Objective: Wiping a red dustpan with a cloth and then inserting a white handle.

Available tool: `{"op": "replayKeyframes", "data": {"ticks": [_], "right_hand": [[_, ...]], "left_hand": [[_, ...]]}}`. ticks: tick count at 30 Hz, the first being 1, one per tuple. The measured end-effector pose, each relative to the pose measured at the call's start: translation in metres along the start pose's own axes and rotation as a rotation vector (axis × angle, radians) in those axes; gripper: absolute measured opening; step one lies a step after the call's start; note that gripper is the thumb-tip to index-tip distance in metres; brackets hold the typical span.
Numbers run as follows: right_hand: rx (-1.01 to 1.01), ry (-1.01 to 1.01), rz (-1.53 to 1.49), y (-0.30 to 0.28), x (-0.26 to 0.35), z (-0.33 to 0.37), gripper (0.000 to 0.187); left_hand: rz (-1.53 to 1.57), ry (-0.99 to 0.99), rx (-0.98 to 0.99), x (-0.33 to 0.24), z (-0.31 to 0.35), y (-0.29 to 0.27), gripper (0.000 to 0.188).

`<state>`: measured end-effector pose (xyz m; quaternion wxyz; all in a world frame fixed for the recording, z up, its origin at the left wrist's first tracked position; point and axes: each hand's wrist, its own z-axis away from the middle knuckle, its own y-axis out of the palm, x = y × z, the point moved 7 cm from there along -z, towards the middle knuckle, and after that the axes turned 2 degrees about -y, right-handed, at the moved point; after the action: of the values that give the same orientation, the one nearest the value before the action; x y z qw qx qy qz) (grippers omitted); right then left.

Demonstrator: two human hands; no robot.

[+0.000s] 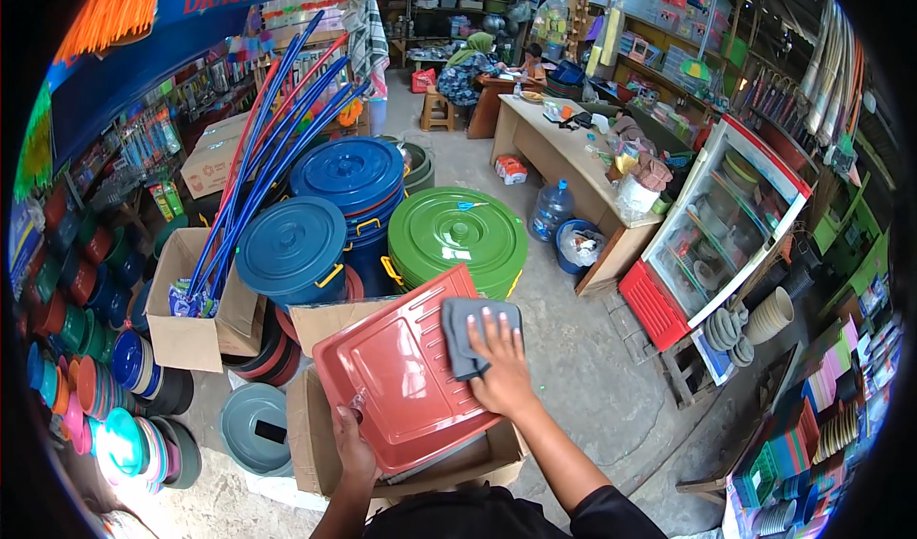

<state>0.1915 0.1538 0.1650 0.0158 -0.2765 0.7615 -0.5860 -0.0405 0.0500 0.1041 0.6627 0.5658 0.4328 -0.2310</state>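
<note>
A glossy reddish-brown plastic tray [401,386], ribbed along its sides and with a raised rectangular panel, is tilted above an open cardboard box [310,434]. My left hand [353,448] is closed on its lower left edge, where a bit of clear plastic shows. On the tray's upper right part lies a folded dark grey cloth [460,338]. My right hand [501,362] rests flat on that cloth with its fingers spread, pressing it against the tray. Part of the box's inside is hidden under the tray.
A green lidded bin [458,238] and blue lidded bins [291,243] stand just beyond. Left are a carton of blue and red poles [201,324] and a grey basin [253,415] with a dark phone-like slab. A glass cabinet [716,233] and a desk [564,152] stand right; people sit behind.
</note>
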Motion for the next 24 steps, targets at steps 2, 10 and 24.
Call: {"op": "replayKeyframes", "data": {"ticks": [2,10,24], "right_hand": [[0.044,-0.032,-0.031,0.003,0.008,0.012,0.098],[0.448,-0.316,-0.058,0.007,0.044,0.079,0.072],[0.313,-0.118,-0.199,0.039,0.101,0.078,0.067]], "left_hand": [[0.016,0.0,-0.001,0.003,0.0,0.0,0.063],[-0.05,0.022,-0.014,0.005,-0.011,-0.007,0.069],[-0.201,0.073,-0.083,0.04,-0.033,-0.011,0.062]]}}
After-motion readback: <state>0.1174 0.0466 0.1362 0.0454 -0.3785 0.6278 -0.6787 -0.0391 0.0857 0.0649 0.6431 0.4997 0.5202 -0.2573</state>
